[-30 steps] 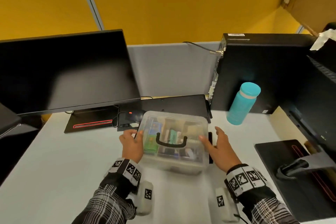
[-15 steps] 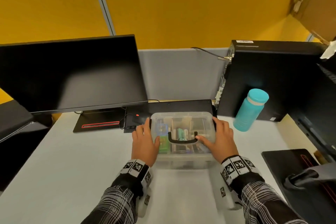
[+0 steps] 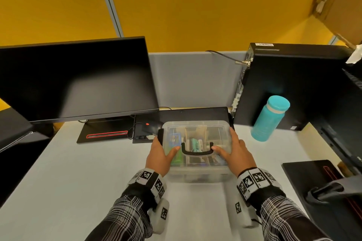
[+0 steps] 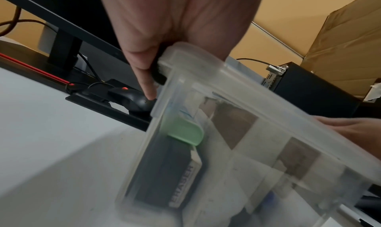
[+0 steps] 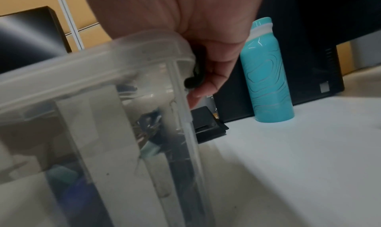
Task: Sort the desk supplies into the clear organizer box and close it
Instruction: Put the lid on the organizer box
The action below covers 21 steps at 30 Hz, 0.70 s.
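While your left hand [image 3: 159, 155] and right hand [image 3: 236, 151] clasp the box [image 3: 195, 174] by its side clips on the desk [image 3: 68, 172], uneven pressure could leave one clip unlatched.

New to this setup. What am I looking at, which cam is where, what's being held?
No robot here: a person's two bare hands, with marker bands and a camera on each wrist. The big picture comes from a head-worn camera looking down at a white desk. The other two look along each hand.

On the desk stands a clear organizer box with supplies inside and its lid on. The left hand and right hand rest on the lid, fingers curled over the black side latches. Nearby: a monitor, a teal bottle, a black computer tower.
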Available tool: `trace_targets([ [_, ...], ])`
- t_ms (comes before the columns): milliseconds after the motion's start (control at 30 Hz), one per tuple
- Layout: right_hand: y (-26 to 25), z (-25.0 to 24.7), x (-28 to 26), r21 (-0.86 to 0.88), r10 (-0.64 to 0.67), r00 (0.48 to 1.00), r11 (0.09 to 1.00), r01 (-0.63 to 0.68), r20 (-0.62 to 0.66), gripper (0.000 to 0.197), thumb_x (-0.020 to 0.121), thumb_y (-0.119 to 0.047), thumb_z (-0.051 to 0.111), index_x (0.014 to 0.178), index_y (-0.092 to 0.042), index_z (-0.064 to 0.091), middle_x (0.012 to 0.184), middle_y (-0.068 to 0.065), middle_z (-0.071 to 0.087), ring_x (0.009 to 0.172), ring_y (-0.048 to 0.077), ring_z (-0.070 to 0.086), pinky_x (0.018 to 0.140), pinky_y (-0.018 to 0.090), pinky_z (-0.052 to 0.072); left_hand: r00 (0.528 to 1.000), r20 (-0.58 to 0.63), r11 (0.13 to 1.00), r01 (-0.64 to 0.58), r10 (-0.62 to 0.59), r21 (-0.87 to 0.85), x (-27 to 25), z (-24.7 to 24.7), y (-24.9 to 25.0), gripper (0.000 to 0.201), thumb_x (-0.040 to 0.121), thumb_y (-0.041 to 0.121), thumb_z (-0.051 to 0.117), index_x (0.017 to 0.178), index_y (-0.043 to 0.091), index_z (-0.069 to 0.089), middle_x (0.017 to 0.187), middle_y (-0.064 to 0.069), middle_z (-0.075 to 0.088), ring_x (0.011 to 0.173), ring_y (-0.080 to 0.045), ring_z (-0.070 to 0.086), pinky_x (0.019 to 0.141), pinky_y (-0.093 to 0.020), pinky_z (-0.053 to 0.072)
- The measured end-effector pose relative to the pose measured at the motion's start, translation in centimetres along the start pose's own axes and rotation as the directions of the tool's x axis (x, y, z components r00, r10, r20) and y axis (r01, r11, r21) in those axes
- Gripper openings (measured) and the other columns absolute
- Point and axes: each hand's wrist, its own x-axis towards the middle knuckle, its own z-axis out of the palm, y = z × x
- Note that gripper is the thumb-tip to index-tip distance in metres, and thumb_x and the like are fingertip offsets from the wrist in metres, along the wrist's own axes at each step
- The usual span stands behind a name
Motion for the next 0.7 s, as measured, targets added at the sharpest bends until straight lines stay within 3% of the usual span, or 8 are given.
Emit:
trace_targets([
  [167, 0.16, -0.23, 0.14, -0.119, -0.069, 0.997, 0.990, 0.073, 0.034, 0.081, 0.083, -0.067, 0.042, 0.145, -0.043, -0.004, 0.124, 0.014, 0.047, 0.102, 0.031, 0.058, 0.087, 0.040, 0.051, 1.000, -0.012, 1.000, -0.008, 0.008, 0.020, 0.08, 0.35, -0.58, 0.064, 0.084, 0.044, 0.064, 0.134, 0.016, 0.034, 0.129, -0.006, 0.054, 0.111, -0.024, 0.059, 0.093, -0.042, 0.052],
  [433, -0.63, -0.99, 0.15, -0.401, -0.131, 0.987, 0.903, 0.157, 0.090, 0.075, 0.087, -0.067, 0.026, 0.145, -0.042, -0.013, 0.118, 0.014, 0.050, 0.092, 0.026, 0.062, 0.077, 0.033, 0.052, 0.999, -0.005, 0.991, -0.038, 0.039, 0.131, -0.05, 0.59, -0.29, 0.064, 0.092, 0.044, 0.052, 0.141, 0.013, 0.027, 0.137, -0.010, 0.047, 0.117, -0.027, 0.056, 0.095, -0.041, 0.051],
  [700, -0.16, -0.48, 0.00, -0.285, -0.101, 0.995, 0.953, 0.101, 0.017, 0.078, 0.086, -0.068, 0.030, 0.147, -0.036, -0.007, 0.131, 0.011, 0.044, 0.103, 0.028, 0.060, 0.079, 0.036, 0.052, 0.995, -0.012, 0.993, -0.095, 0.096, 0.063, -0.17, 0.36, -0.60, 0.056, 0.091, 0.043, 0.053, 0.137, 0.019, 0.032, 0.132, -0.006, 0.050, 0.114, -0.023, 0.056, 0.095, -0.042, 0.052],
])
